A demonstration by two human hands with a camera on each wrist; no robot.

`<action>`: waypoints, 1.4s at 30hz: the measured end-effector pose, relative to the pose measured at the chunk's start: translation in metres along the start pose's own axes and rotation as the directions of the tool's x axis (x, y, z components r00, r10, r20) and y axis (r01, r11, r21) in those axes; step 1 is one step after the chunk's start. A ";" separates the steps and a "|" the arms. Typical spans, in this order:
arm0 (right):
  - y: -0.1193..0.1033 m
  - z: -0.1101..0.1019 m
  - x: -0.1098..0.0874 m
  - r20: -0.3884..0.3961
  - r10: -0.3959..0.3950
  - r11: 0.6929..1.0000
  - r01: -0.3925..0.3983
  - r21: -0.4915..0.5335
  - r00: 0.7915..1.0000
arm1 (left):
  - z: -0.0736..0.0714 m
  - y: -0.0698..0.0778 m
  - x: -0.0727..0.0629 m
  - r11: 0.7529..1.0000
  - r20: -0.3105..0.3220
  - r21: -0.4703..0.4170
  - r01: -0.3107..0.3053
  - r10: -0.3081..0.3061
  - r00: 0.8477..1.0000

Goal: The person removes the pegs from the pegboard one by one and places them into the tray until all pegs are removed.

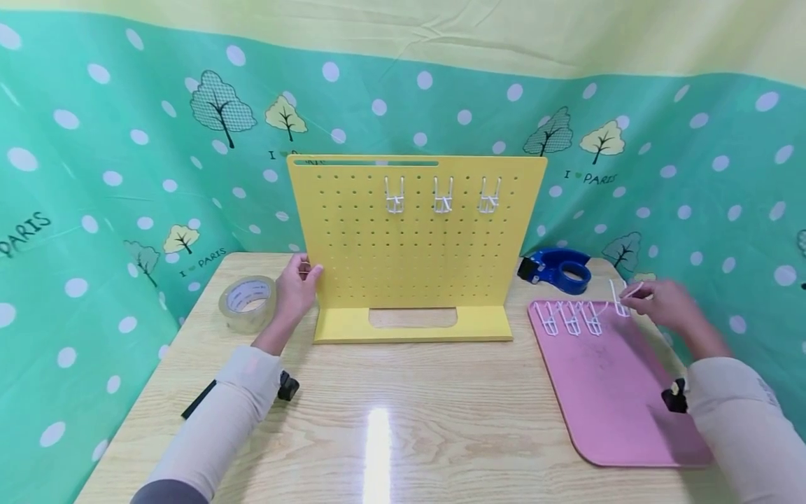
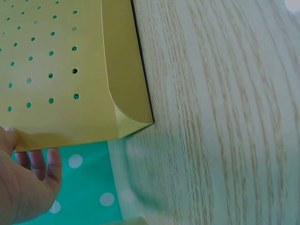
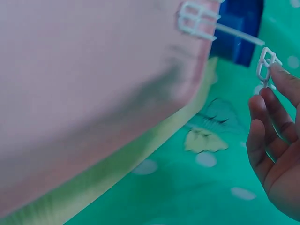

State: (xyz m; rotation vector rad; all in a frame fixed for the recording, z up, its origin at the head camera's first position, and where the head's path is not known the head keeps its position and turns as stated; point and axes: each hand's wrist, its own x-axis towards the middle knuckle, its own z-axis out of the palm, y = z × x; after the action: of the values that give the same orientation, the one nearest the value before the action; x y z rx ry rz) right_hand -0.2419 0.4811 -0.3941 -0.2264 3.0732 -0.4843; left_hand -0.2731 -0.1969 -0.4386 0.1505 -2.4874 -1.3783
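A yellow pegboard (image 1: 409,241) stands upright on its base on the wooden table. Its left edge is gripped by my left hand (image 1: 296,290), thumb on the front face and fingers behind, as the left wrist view shows. Three white wire pegboard hooks (image 1: 443,204) hang in a row near the board's top. On the right, my right hand (image 1: 661,304) pinches another white wire hook (image 3: 266,65) between thumb and fingertips, above the far right corner of a pink tray (image 1: 604,392). More white hooks (image 1: 571,325) lie along the tray's far edge.
A roll of clear tape (image 1: 248,304) lies left of the board, close to my left hand. Behind the tray sits a blue tape dispenser (image 1: 557,269). A black strip (image 1: 199,400) lies by my left forearm. A green dotted curtain (image 1: 352,105) surrounds the table.
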 end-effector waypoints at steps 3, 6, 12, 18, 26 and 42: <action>0.011 0.004 -0.001 0.068 0.045 0.999 -0.044 -0.007 0.997 | -0.001 0.000 0.001 1.000 0.000 0.000 -0.001 0.001 1.000; 0.018 0.011 -0.001 0.121 0.062 0.998 -0.061 -0.010 0.991 | -0.002 0.000 0.001 1.000 0.004 0.000 0.002 -0.002 1.000; 0.026 0.028 -0.003 0.187 0.086 0.995 -0.094 0.034 0.979 | -0.002 0.001 0.000 1.000 0.004 0.010 0.003 -0.004 1.000; 0.032 0.040 0.002 0.210 0.117 0.992 -0.126 0.028 0.971 | -0.002 0.001 -0.002 1.000 0.003 0.000 -0.005 0.005 1.000; 0.038 0.046 0.008 0.238 0.159 0.985 -0.172 0.034 0.958 | -0.003 0.002 -0.003 1.000 0.011 0.006 0.006 -0.006 1.000; 0.033 0.029 0.007 0.160 0.158 0.984 -0.169 0.057 0.974 | -0.002 0.000 -0.001 1.000 0.008 -0.006 0.004 -0.004 1.000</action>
State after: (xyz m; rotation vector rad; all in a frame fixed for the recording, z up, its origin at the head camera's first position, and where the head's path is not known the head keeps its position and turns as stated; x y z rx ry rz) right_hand -0.2517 0.5025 -0.4324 -0.0074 2.8857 -0.5374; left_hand -0.2718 -0.1988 -0.4380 0.1487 -2.4906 -1.3901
